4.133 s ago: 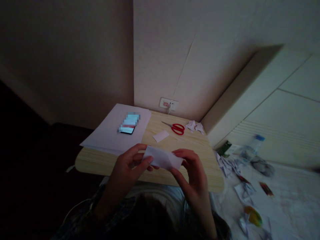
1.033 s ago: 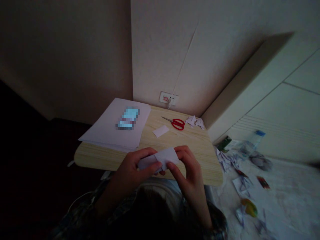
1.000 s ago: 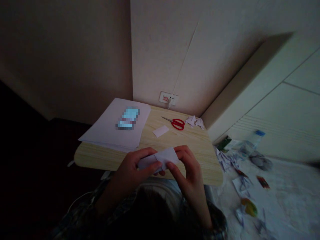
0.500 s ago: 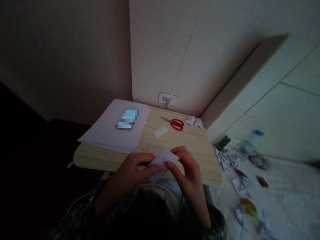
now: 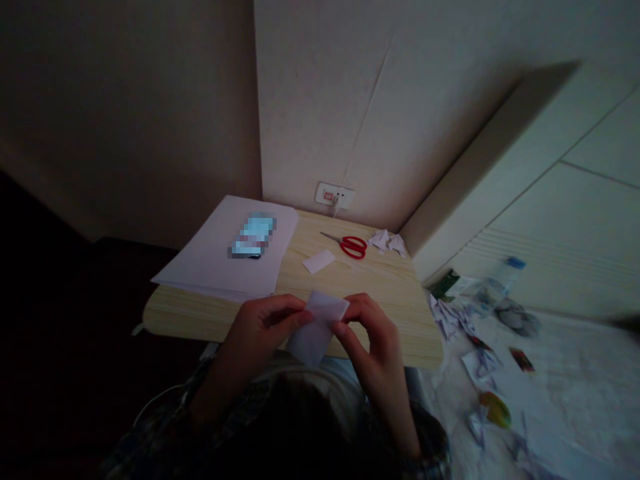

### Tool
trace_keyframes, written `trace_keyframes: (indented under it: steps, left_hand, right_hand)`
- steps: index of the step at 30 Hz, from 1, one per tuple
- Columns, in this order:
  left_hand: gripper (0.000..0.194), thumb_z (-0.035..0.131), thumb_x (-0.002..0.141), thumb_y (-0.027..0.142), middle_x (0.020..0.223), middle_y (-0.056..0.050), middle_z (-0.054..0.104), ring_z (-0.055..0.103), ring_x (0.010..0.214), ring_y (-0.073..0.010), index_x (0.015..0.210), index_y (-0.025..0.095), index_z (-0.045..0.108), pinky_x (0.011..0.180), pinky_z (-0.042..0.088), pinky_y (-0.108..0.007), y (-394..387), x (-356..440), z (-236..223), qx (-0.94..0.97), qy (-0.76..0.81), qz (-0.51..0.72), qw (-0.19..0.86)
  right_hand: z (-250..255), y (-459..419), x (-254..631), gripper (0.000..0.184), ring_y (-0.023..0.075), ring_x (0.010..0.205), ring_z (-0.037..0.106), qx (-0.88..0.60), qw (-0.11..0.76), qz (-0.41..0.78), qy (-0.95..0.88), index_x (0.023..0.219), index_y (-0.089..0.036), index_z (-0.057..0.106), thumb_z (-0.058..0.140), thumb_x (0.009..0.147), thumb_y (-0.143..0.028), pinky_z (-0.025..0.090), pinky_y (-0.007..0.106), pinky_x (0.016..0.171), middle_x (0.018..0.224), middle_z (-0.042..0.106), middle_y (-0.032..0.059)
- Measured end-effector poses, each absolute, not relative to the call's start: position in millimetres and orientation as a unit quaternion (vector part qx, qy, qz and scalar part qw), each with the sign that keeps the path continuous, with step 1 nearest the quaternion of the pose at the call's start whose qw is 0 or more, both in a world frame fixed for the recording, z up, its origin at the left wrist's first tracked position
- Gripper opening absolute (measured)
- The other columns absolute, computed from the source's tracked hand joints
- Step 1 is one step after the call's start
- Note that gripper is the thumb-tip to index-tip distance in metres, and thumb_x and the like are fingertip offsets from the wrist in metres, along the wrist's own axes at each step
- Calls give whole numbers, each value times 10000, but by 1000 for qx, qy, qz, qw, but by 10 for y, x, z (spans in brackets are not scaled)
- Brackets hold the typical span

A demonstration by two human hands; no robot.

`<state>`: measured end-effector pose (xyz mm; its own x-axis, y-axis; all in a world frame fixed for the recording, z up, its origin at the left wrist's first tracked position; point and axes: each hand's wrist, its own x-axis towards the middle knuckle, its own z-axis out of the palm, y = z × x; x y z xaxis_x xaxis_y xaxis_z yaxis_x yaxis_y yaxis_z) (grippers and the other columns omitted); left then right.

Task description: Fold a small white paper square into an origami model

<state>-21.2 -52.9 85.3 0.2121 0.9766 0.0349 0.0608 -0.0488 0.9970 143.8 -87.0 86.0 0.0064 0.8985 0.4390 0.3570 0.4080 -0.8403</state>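
A small white piece of paper [image 5: 318, 330] is held up between my two hands, over the near edge of the wooden table [image 5: 390, 320]. It looks folded, but its layers are hard to make out in the dim light. My left hand [image 5: 267, 333] pinches its left edge, thumb on top. At the upper right corner, my right hand [image 5: 370, 333] grips it between thumb and fingers. Beyond the hands lie a small white paper rectangle [image 5: 319, 261] and scissors with red handles [image 5: 353, 247], their blades pointing left.
White paper sheets [image 5: 200, 267] lie on the table's left under a blurred phone [image 5: 254, 235]. Folded paper pieces [image 5: 387, 242] sit at the back right corner, near a wall socket [image 5: 335, 195]. Right of the table, a pale surface holds a plastic bottle [image 5: 500, 283] and more folded papers [image 5: 450, 317].
The paper has turned in my hands: its pointed top now shows as a squarer shape, with more of it hanging below. My left fingers have drawn back slightly toward its left edge.
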Motion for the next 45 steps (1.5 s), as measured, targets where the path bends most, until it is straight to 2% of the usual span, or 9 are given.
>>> trace_keyframes:
  steps: [4,8,12,22,28,34,39,42,45]
  left_hand:
    - [92,681,675,256,620,15,700,644,594,-139,654,169,665,556,494,-199,-532,-182,811,523,450,447,570]
    - [124,680,684,278,640,-1,708,673,635,-168,723,163,652,608,524,-235,-540,-161,818,549,434,380,605]
    - [93,691,667,238,683,-4,711,670,672,-162,694,157,657,637,511,-220,-550,-154,835,610,420,335,583]
    - [140,678,704,287,686,0,671,649,675,-160,711,155,632,646,499,-233,-575,-181,803,626,425,359,547]
    - [144,621,787,281,693,35,653,583,626,-114,892,204,684,575,438,-194,-589,-226,882,666,426,372,486]
    - [157,642,782,327,678,16,648,563,584,-112,858,205,706,506,435,-182,-631,-249,955,637,443,408,481]
    - [78,660,756,256,630,32,628,557,550,-102,796,210,708,445,424,-154,-674,-199,994,596,457,443,489]
    - [57,673,738,247,642,26,653,593,593,-115,756,206,709,540,488,-176,-678,-183,997,585,481,470,453]
    - [80,692,721,277,709,7,698,636,679,-148,749,205,714,657,530,-224,-666,-195,966,593,487,487,417]
  right_hand:
    - [877,-879,1413,135,138,705,563,-478,519,246,-665,711,-197,592,598,845,-182,446,251,641,727,601,-3]
    - [875,-885,1428,143,134,683,568,-507,531,189,-652,715,-193,596,584,853,-160,446,250,622,709,608,-3]
    - [876,-889,1452,139,136,689,574,-509,523,159,-665,719,-197,598,588,852,-156,445,247,608,713,614,0]
    - [909,-906,1423,112,133,657,579,-510,513,179,-667,724,-202,620,636,835,-197,440,241,556,702,622,-4]
    - [902,-911,1428,121,112,614,544,-516,511,206,-656,709,-193,624,651,824,-171,412,229,543,669,609,-22]
    - [924,-919,1434,129,115,606,540,-516,499,219,-661,705,-198,621,644,832,-187,427,235,554,659,601,-26]
    - [948,-922,1429,61,156,794,580,-521,516,157,-662,836,-227,615,661,813,-194,487,283,700,824,616,-3]
    - [956,-936,1403,147,190,953,557,-526,539,86,-653,881,-263,590,688,784,-212,491,343,810,969,577,7]
    - [942,-958,1373,103,200,985,537,-541,532,67,-647,821,-278,584,668,801,-222,492,375,819,1041,536,5]
